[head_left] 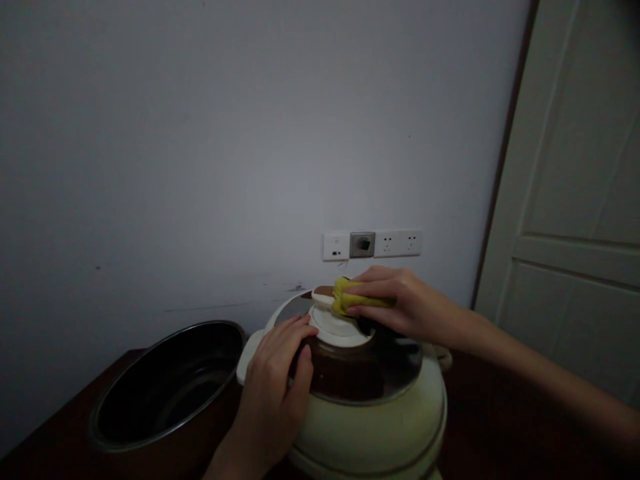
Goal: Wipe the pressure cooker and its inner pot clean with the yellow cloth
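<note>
A cream-coloured electric cooking pot [370, 433] stands in front of me with its dark glass lid [350, 373] on. In the middle of the lid are a round white base [337, 330] and a raised handle with a brown top [324, 292]. My right hand [400, 300] grips a yellow cloth [344, 297] and presses it against the right end of that handle. My left hand [280, 380] lies on the left side of the lid, fingers stretched out, fingertips at the white base.
To the left sits a large dark oval pot [170, 393] without a lid, close beside the cooker. Both stand on a dark reddish table [500, 413] against a white wall [225, 147]. Wall sockets [397, 244] are behind the lid, and a pale panelled door [575, 200] is at right.
</note>
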`<state>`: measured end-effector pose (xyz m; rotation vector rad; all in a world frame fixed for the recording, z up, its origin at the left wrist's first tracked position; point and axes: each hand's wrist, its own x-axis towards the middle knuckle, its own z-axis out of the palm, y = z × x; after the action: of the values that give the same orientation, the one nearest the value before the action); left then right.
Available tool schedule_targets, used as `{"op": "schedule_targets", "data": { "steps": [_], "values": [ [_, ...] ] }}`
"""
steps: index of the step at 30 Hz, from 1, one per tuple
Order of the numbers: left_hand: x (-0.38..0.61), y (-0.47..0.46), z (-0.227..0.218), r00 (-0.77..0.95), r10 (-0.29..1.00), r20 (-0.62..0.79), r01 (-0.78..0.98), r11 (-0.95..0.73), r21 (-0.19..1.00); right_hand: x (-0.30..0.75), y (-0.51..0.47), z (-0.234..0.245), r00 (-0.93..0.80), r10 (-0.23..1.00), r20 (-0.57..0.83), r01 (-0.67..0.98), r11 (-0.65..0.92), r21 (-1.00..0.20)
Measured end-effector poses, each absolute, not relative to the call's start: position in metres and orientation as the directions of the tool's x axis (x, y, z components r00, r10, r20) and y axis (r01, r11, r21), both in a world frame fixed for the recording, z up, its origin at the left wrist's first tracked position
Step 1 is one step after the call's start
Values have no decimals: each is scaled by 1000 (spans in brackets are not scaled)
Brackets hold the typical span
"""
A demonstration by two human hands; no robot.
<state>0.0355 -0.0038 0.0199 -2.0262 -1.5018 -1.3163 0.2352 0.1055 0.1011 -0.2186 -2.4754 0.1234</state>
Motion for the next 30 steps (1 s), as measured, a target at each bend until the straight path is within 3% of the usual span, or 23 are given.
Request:
{"op": "schedule_targets", "data": {
  "steps": [3,8,14,22,30],
  "values": [
    [36,-3,20,39,606,795,870,-412,271,254,99,95,-778,199,596,171,980,-104],
    [36,-2,20,40,601,798,869,-415,270,281,96,101,-807,270,525,209,963,-173],
    [36,-3,21,43,601,798,871,-414,264,251,128,122,-681,329,655,216,944,-250],
    [34,-2,19,51,601,798,869,-420,261,201,139,132,-870,303,389,160,919,-359],
    [35,-3,19,45,590,806,870,-419,259,246,134,135,-904,275,327,156,925,-346]
  ]
}}
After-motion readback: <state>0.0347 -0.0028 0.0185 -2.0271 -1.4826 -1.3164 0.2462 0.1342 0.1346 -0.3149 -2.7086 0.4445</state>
